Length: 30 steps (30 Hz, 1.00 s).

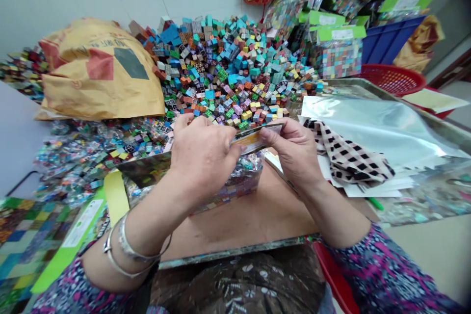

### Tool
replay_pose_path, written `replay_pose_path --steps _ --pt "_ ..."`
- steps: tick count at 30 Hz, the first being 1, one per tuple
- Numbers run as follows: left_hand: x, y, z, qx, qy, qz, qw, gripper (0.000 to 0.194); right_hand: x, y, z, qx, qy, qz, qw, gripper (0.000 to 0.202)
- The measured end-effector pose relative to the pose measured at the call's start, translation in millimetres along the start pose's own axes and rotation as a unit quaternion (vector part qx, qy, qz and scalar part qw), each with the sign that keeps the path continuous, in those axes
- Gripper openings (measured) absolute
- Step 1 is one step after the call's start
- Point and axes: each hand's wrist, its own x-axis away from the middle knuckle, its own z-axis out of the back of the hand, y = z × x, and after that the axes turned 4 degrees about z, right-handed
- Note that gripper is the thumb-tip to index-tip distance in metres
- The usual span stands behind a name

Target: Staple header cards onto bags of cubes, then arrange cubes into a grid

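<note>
My left hand (200,157) is closed over the left end of a narrow printed card (253,141) with a yellow and white label on it. At the card's right end, my right hand (298,152) pinches it between thumb and fingers. Just below the card stands a clear plastic bag (239,189) packed with small patterned cubes; whether card and bag are joined cannot be made out. The bag rests on a brown board (253,221) in front of me. A dark printed sheet (147,169) shows behind my left wrist, partly hidden by it.
Loose coloured cubes (228,73) are heaped along the wall, beside a yellow sack (99,78). To the right lie clear plastic sheets (375,122) and a checkered cloth (355,159). Farther back are a red basket (393,80), a blue bin (390,39) and green-topped bags (338,54).
</note>
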Motion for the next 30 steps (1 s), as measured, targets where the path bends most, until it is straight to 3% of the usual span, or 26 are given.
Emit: replay_pose_path --steps 4,10,17,20,22,23,25,27,30 --pt "-2 -3 0.1 0.01 -0.017 0.001 1.0 0.031 0 2 6 0.016 0.006 0.029 0.999 0.022" --pt "-5 -7 1.0 0.005 -0.066 -0.017 0.998 0.021 3 3 17 0.0 -0.08 0.005 0.997 0.018" --pt "-2 -8 -2.1 -0.01 -0.044 -0.03 0.999 0.018 9 16 17 0.128 -0.026 0.086 0.988 0.007" --pt "1 -6 -1.8 -0.009 -0.033 -0.034 0.999 0.016 6 7 19 0.176 -0.035 0.146 0.973 0.027" --pt "4 -3 -0.1 -0.006 -0.018 -0.025 0.999 0.014 1 -11 19 0.276 -0.071 0.227 0.931 0.045" --pt "6 -1 1.2 -0.001 -0.01 -0.018 1.0 0.014 -2 -22 16 0.34 -0.11 0.263 0.896 0.047" --pt "12 1 4.6 0.009 0.004 -0.002 1.0 0.015 -10 -45 8 0.458 -0.214 0.296 0.81 0.031" --pt "17 -2 7.8 0.004 0.013 0.008 1.0 0.016 -20 -64 -5 0.544 -0.306 0.271 0.733 0.016" --pt "25 -13 8.7 -0.032 0.007 0.013 0.999 0.017 -34 -76 -24 0.608 -0.38 0.197 0.668 0.011"
